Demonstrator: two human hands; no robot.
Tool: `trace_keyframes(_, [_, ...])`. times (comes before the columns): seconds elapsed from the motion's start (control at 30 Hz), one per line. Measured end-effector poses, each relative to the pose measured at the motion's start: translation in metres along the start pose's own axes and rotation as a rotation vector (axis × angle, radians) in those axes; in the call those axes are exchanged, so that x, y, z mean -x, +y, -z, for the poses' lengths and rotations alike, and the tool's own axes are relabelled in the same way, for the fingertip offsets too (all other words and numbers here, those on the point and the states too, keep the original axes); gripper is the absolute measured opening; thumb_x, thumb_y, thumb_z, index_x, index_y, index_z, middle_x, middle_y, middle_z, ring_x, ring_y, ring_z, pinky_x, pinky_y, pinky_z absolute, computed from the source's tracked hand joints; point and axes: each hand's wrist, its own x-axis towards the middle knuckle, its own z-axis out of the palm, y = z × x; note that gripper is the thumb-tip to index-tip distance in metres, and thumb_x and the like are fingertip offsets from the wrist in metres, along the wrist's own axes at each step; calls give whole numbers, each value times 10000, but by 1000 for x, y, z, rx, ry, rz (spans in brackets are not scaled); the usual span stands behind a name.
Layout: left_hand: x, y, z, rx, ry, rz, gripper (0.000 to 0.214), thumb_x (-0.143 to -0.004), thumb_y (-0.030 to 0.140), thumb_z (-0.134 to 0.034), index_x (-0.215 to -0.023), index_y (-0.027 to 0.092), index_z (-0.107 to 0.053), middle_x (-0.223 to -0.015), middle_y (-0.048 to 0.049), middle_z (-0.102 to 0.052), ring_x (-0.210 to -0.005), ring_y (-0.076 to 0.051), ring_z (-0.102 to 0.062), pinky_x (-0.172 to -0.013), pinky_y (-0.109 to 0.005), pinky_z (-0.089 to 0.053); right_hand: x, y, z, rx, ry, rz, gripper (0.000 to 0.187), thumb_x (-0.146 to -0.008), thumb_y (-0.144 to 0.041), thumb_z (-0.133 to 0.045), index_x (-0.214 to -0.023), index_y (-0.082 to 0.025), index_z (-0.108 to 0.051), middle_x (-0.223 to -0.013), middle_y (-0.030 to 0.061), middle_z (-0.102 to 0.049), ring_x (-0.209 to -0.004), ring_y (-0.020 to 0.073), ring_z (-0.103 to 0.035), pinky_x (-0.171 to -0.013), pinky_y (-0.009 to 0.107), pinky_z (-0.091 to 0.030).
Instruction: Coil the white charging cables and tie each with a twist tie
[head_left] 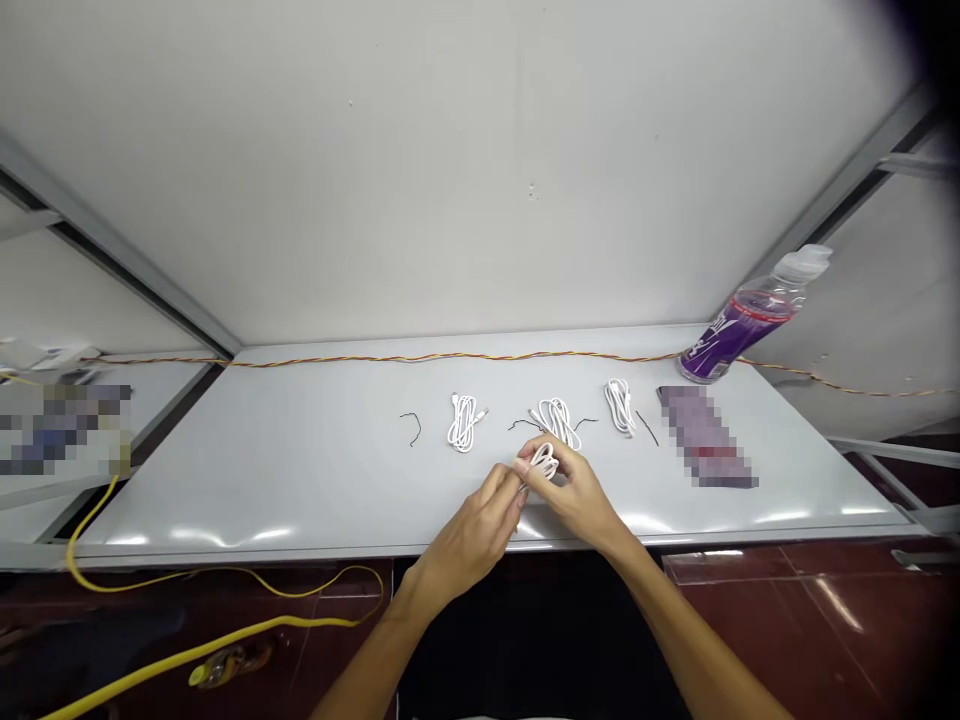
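Between L hand (480,522) & R hand (576,492): white cable coil (545,461), fingers of both pinched closed on it. Step prob. neatening loops; next move calls for firm hold.

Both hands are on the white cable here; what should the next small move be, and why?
Probably even up the loops of the white cable with the right hand while the left hand pinches it: both hands hold it, its loops stand out from the grip, and I see no black strand around its visible part. One black strand lies loose on the tabletop.
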Motion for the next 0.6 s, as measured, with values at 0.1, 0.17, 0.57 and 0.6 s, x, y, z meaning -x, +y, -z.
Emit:
trace_keyframes(0.1, [5, -5, 12, -72, -105, -6, 308, -999, 248, -342, -1145, 236, -612, -981, -76, -583, -767, -186, -574, -749, -338, -524, -1, 7, 0, -111, -99, -93, 303, -838, -496, -656, -966, -224, -616, -669, -23, -584, -465, 118, -484, -432, 258, -388])
trace_keyframes(0.17, [7, -6, 18, -102, -108, 11, 309, -1003, 241, -329, -1125, 236, -613, -979, -69, -579, -786, -183, -580, -779, -338, -522, -3, 13, -4, -180, -125, -131, 330, -829, -504, -665, -1000, -227, -608, -535, -62, -516, -388, 116, -443, -384, 249, -338])
trace_keyframes(0.57, [18, -43, 32, -143, 133, 65, 468, -1010, 237, -286, -1468, 267, -379, -1104, -94, -538, -992, -190, -590, -915, -363, -515, -50, -18, -10, 216, -126, 152, 375, -898, -492, -584, -1199, -273, -623, -879, 16, -671, -666, 156, -559, -638, 295, -430])
trace_keyframes(0.6, [21, -48, 37, -164, 170, 87, 467, -1013, 242, -287, -1470, 259, -379, -1062, -85, -536, -939, -177, -586, -901, -347, -512, -64, -25, -11, 276, -59, 185, 360, -923, -505, -540, -1180, -268, -627, -883, 19, -673, -668, 156, -566, -643, 295, -427])
